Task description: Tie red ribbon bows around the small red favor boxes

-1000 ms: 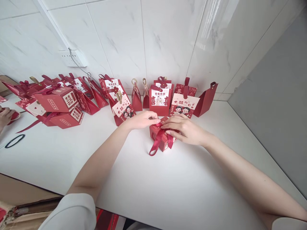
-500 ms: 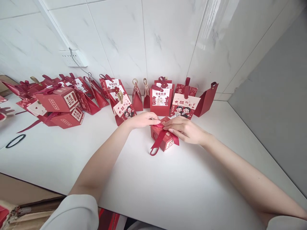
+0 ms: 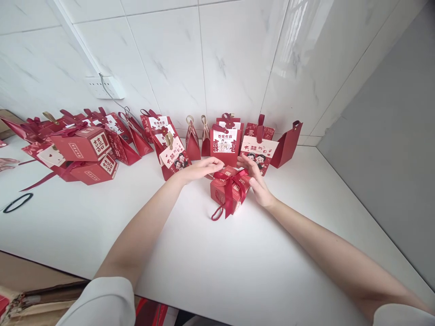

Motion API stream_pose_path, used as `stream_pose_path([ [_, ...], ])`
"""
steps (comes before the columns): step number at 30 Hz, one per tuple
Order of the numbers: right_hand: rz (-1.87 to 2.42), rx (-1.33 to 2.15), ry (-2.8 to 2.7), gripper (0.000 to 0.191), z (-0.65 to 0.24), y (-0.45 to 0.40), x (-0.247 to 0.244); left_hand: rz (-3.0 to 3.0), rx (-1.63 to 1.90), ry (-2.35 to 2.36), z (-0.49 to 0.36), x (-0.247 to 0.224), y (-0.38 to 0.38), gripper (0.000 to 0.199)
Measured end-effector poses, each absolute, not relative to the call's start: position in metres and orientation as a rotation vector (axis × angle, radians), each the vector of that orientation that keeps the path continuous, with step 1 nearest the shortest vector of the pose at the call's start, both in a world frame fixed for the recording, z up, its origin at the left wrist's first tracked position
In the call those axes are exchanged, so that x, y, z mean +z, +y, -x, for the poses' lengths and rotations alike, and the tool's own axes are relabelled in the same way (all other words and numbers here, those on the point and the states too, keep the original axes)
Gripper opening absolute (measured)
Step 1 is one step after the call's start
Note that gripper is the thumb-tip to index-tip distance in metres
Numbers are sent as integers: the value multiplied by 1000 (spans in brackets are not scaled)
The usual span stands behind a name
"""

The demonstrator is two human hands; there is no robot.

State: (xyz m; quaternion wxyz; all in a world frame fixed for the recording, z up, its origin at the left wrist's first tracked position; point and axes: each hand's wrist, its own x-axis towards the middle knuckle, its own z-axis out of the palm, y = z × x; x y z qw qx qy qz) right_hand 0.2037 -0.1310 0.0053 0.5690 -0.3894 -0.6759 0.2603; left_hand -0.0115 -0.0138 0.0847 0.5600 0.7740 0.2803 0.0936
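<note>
A red gift box sits on the white table in front of me, with a dark red ribbon bow tied across its top. From its near left side hangs a twisted red cord handle. My left hand hovers by the box's far left corner, fingers stretched out and holding nothing. On the opposite side my right hand is beside the box with its fingers apart; whether it touches the box I cannot tell.
Along the tiled wall stand several red gift bags. Two stacked red boxes are at the left, near a black ring. Another person's hand shows at the left edge. A wall socket is above.
Both hands have let go of the ribbon and moved apart to the sides of the box. The bow now shows fully on top.
</note>
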Motion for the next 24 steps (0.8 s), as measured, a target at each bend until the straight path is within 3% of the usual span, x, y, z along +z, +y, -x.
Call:
stream_pose_path([
  [4, 894, 998, -1564, 91, -216, -125, -2, -1782, -6, 276, 17, 55, 3, 102],
  [6, 846, 1144, -1556, 95, -223, -122, -4, -1829, -70, 249, 17, 40, 7, 96],
  [9, 791, 1249, -1544, 97, -229, -116, -9, -1827, -98, 296, 16, 25, 8, 69],
  [11, 812, 1231, -1483, 90, -230, -112, -15, -1777, -30, 361, 16, 20, 6, 59],
  [16, 858, 1122, -1358, 60, -226, -106, -23, -1658, 350, 565, 12, 14, -1, 77],
  [21, 830, 1046, -1455, 83, -223, -108, -14, -1718, 614, 563, -4, 2, -4, 87],
  [24, 846, 1117, -1355, 75, -224, -108, -13, -1702, 607, 533, -6, -1, 1, 84],
])
